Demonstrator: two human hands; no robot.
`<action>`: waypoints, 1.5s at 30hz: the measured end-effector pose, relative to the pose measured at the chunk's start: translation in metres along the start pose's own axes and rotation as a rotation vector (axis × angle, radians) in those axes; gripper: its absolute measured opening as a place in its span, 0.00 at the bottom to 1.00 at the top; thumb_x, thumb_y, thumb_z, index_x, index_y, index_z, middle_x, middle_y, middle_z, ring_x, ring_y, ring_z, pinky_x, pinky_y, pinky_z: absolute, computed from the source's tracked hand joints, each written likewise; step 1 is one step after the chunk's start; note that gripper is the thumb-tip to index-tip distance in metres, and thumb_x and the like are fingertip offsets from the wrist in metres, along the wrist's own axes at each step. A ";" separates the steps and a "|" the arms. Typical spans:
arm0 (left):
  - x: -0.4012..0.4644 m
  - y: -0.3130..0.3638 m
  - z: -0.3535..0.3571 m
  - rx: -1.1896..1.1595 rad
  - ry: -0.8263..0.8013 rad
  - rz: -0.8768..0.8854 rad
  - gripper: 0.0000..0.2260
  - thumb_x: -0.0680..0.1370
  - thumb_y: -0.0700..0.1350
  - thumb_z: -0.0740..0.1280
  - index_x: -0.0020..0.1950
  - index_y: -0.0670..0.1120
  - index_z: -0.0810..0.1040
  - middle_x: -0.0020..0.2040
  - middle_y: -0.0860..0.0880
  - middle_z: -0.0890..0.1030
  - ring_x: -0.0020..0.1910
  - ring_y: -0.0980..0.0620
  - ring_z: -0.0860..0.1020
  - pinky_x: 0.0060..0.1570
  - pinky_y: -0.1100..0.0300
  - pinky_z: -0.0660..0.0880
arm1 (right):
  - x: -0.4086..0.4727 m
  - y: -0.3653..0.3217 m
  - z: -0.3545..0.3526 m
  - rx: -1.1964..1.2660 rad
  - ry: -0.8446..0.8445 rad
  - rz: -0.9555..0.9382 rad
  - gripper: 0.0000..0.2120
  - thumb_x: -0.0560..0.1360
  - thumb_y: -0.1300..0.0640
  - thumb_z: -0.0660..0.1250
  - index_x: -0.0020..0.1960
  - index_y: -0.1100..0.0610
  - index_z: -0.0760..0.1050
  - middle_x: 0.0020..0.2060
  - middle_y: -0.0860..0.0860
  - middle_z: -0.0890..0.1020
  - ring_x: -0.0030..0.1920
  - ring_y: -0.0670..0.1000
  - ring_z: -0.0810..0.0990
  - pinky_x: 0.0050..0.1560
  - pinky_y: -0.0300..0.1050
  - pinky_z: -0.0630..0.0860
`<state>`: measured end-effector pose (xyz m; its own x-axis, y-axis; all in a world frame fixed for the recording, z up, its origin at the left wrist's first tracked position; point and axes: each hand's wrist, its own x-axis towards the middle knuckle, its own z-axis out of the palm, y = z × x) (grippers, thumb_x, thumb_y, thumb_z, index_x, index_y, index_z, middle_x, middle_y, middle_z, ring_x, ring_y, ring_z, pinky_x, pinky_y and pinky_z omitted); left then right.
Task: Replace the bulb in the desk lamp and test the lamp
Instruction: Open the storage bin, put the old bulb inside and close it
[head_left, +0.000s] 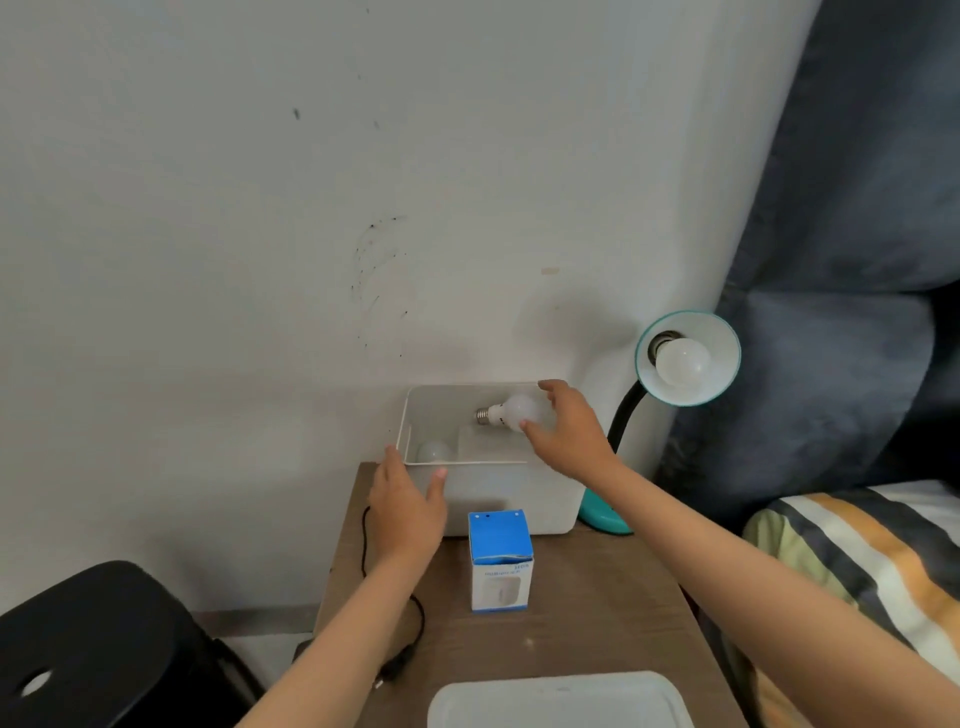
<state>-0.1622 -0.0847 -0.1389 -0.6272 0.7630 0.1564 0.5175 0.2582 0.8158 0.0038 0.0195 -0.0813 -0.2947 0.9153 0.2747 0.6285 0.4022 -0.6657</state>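
Nearest me, a flat white plastic lid (561, 699) lies at the near edge of the brown wooden bench (597, 623), and behind it stands a small blue-and-white cardboard bulb box (500, 561). My left hand (408, 512) rests with fingers spread against the near left corner of the open white plastic bin (519, 493), steadying it. My right hand (569, 431) is closed around the globe of a frosted white screw-base bulb (511, 414), holding it over the bin with the metal thread pointing left. A second round white bulb (434, 451) lies in the bin's left compartment.

The teal gooseneck desk lamp (688, 358) already has a white bulb (681, 361) seated in its shade, unlit (whether that one is old or new I cannot tell). I judge the swap either done or barely begun; testing is certainly left.
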 end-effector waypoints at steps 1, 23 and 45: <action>-0.012 0.000 -0.003 0.003 0.008 0.021 0.32 0.76 0.52 0.65 0.74 0.40 0.55 0.73 0.39 0.63 0.71 0.41 0.63 0.69 0.50 0.62 | -0.021 -0.002 -0.008 -0.001 0.020 -0.051 0.27 0.73 0.53 0.68 0.68 0.59 0.64 0.63 0.56 0.72 0.63 0.52 0.72 0.57 0.36 0.64; -0.271 -0.081 -0.028 0.471 -0.408 -0.020 0.28 0.74 0.62 0.60 0.69 0.49 0.63 0.67 0.44 0.65 0.66 0.42 0.65 0.68 0.47 0.61 | -0.318 0.080 -0.026 -0.384 -0.393 0.359 0.35 0.71 0.39 0.64 0.72 0.50 0.54 0.66 0.55 0.66 0.67 0.57 0.64 0.68 0.51 0.63; -0.203 -0.042 -0.070 0.045 -0.224 0.046 0.22 0.70 0.45 0.73 0.63 0.43 0.74 0.58 0.52 0.67 0.60 0.51 0.71 0.61 0.61 0.67 | -0.268 0.052 -0.060 -0.129 -0.049 0.178 0.31 0.66 0.45 0.74 0.65 0.56 0.72 0.66 0.51 0.67 0.64 0.50 0.67 0.64 0.42 0.64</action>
<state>-0.0972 -0.2924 -0.1659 -0.4604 0.8856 0.0613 0.5709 0.2425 0.7844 0.1587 -0.2034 -0.1485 -0.2036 0.9711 0.1246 0.7599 0.2370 -0.6053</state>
